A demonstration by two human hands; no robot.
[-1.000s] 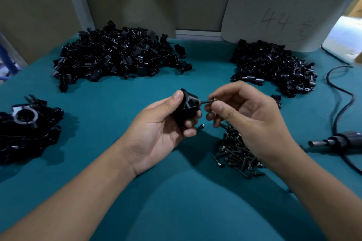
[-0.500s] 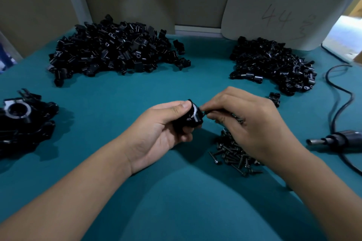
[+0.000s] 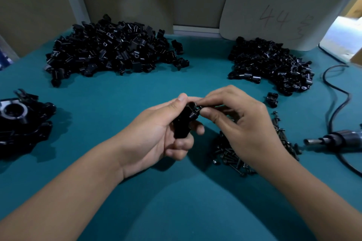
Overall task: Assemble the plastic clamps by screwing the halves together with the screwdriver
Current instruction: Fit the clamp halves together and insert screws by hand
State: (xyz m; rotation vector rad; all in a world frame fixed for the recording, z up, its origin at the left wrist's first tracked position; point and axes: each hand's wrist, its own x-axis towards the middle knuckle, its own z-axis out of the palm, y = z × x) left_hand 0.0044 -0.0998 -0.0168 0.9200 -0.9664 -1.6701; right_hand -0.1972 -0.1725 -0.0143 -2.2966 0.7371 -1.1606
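Note:
My left hand (image 3: pixel 156 135) grips a black plastic clamp (image 3: pixel 185 121) above the middle of the teal table, thumb on top. My right hand (image 3: pixel 241 123) pinches a small black screw (image 3: pixel 200 107) between thumb and forefinger, its tip against the clamp's upper end. Under my right hand lies a pile of black screws (image 3: pixel 235 154), partly hidden. A powered screwdriver (image 3: pixel 337 140) with a cable lies on the table at the right, untouched.
A large heap of black clamp halves (image 3: pixel 109 53) sits at the back left, a smaller heap (image 3: pixel 270 66) at the back right with one stray piece (image 3: pixel 272 99). Assembled clamps (image 3: pixel 21 123) are piled at the left edge. A white board (image 3: pixel 282 11) leans on the wall.
Both hands have dropped slightly. The clamp has been turned more upright in my left hand, and the screw in my right hand has gone from apart to touching the clamp.

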